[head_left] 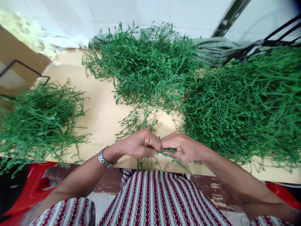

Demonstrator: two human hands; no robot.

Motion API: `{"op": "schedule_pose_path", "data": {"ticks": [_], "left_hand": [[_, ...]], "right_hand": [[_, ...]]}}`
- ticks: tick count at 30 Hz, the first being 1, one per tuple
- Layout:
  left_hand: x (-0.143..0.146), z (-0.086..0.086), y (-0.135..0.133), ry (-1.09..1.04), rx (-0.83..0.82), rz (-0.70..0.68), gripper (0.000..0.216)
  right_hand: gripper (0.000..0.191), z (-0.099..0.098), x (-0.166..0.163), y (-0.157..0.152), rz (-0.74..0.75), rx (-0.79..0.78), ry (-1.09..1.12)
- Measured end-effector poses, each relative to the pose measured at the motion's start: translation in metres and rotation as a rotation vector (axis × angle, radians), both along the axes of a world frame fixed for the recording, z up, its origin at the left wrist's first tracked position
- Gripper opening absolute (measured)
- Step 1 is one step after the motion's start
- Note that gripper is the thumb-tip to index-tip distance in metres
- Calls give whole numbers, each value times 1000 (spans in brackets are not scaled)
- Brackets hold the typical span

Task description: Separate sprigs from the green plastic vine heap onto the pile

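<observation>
My left hand [143, 143] and my right hand [184, 147] meet over the near edge of the table. Both are closed, fingertips pinched together around a thin green artificial plant stem [182, 165]. Its thin end slants down to the right, below my right hand. Part of the stem is hidden inside my fingers. Just beyond my hands lies a small bunch of similar loose stems [138, 120], and a few green tips hang below my left hand.
A large heap of green stems [244, 106] covers the right side. Another heap [150, 62] lies at the back, and a smaller one [42, 116] at the left. The tabletop [101, 110] is pale. A cardboard box [21, 59] stands far left, near red stools [35, 185].
</observation>
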State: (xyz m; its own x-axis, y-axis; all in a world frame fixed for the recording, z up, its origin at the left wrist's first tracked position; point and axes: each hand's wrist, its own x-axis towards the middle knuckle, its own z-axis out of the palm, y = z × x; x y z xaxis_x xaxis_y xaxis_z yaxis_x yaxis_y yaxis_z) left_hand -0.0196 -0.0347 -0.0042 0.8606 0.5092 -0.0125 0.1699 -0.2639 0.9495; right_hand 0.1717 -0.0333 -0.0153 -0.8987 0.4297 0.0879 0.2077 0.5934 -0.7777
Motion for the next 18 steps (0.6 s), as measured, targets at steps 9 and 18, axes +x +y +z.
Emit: {"op": "schedule_pose_path", "data": {"ticks": [9,18], "left_hand": [[-16,0,11,-107,-271,65,16],[-4,-21,2,-253,-312,570,28]], "right_hand": [[19,5,12,11,60,-137,-80],[23,2,-3,13,-387,-92,222]]}}
